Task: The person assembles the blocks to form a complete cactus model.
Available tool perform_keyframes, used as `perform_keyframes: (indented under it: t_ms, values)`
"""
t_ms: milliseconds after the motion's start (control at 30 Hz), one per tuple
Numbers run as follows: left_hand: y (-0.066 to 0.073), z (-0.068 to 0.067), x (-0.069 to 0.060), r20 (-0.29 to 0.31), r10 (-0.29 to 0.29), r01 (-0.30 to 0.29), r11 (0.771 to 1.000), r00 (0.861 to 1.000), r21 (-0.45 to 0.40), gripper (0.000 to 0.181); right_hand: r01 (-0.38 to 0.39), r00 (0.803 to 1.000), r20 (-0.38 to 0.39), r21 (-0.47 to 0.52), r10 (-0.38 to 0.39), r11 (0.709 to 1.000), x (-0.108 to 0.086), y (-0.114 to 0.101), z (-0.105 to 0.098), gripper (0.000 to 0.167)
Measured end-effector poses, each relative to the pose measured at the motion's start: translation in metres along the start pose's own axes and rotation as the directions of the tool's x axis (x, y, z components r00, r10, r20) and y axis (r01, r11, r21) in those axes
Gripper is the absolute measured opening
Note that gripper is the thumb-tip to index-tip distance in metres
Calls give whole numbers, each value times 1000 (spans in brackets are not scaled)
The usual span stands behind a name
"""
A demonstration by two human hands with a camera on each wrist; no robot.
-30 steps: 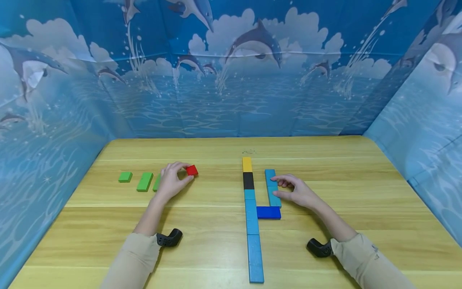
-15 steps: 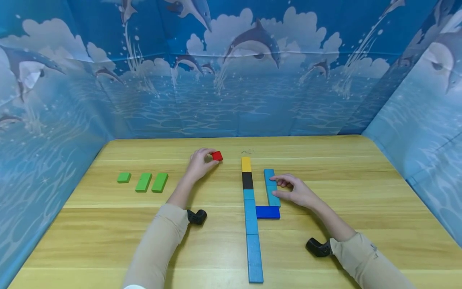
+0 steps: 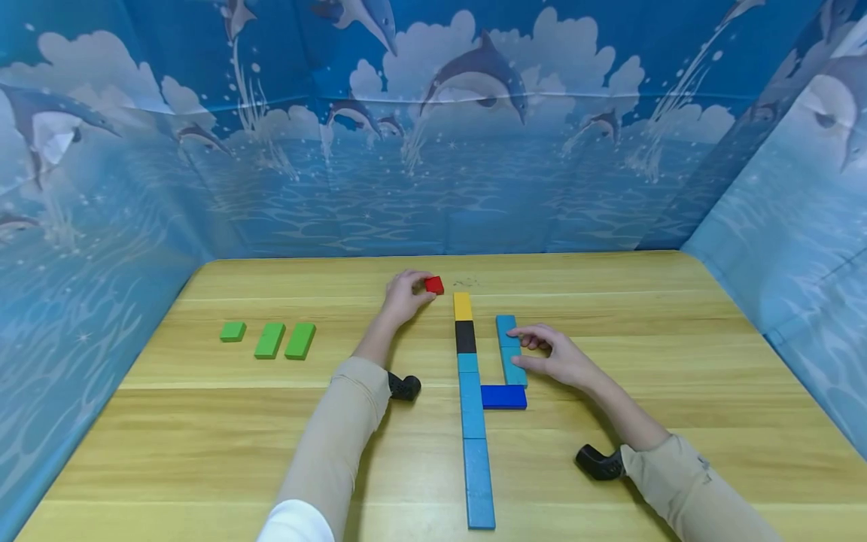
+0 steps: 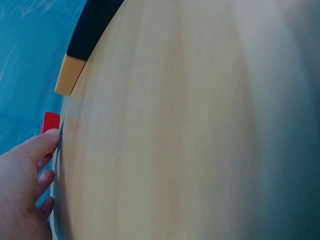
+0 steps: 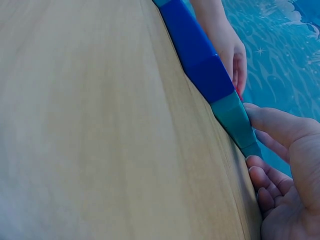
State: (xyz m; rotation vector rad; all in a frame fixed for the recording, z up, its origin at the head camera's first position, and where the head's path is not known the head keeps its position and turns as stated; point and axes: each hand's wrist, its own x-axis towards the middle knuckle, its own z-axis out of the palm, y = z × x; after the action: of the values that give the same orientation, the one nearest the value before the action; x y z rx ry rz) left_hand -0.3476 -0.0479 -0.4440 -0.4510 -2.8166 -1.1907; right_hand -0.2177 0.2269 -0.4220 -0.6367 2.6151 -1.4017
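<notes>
My left hand (image 3: 404, 296) pinches a small red block (image 3: 434, 285) between thumb and fingers, just to the left of the yellow block (image 3: 463, 306). In the left wrist view, the red block (image 4: 51, 121) shows above the thumb, apart from the yellow block (image 4: 69, 75). My right hand (image 3: 557, 359) rests its thumb and fingertips at two light blue blocks (image 3: 508, 331), which lie end to end; its other fingers curl loosely. A dark blue block (image 3: 504, 397) lies crosswise at their near end. In the right wrist view, the thumb is against a light blue block (image 5: 234, 121).
A long column runs toward me from the yellow block: a black block (image 3: 466, 336), then several light blue blocks (image 3: 479, 482). Three green blocks (image 3: 269, 341) lie apart on the left of the wooden table (image 3: 203, 444). A blue dolphin-print curtain (image 3: 325, 203) stands around it.
My left hand has carried the red block to the right and farther back, from near the green blocks toward the yellow block. My right hand has stayed in place.
</notes>
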Motion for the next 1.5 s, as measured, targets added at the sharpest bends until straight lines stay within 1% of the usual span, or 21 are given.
perform_keyframes:
  t_ms: [67,233,367,533,633,700,867,967,1167,1233,1333,1500]
  values:
    - [3,4,3,9,4,-4,1000,1000,11,40,-4,1000,0,-3,4,1000,-1,-6,-1,41]
    - [11,12,8,33,12,-13,999,999,38,39,0,1000,-1,-2,0,1000,-1,-5,-1,41]
    - [15,15,10,45,3,-6,998,999,59,39,3,1000,0,-2,-3,1000,-1,-4,-1,41]
    - [16,19,12,64,19,-25,995,998,92,41,0,1000,-2,1,0,1000,-1,-5,-1,41]
    - [13,20,11,70,36,-42,996,997,83,42,-3,1000,0,-5,3,1000,-1,-6,-1,41]
    - [11,20,10,77,48,-52,997,996,60,44,-5,1000,1,-10,5,1000,-1,-6,-1,40]
    - [9,16,5,101,79,-80,997,992,12,48,-8,1000,0,-8,8,1000,-1,-6,-1,40]
    - [12,13,2,115,92,-95,995,989,26,49,4,1000,-3,-2,-4,1000,0,0,0,40]
    - [20,13,-3,169,91,-114,984,981,134,52,2,1000,-9,-20,-2,1000,4,25,2,41]
    - [22,14,-3,180,89,-118,981,980,156,54,3,1000,-8,-20,-3,1000,5,29,2,41]
    - [23,16,-2,188,89,-121,979,978,166,55,6,1000,-8,-2,-6,1000,6,32,2,41]
    - [23,18,0,194,104,-136,978,975,157,52,9,1000,-5,5,-9,1000,6,32,2,41]
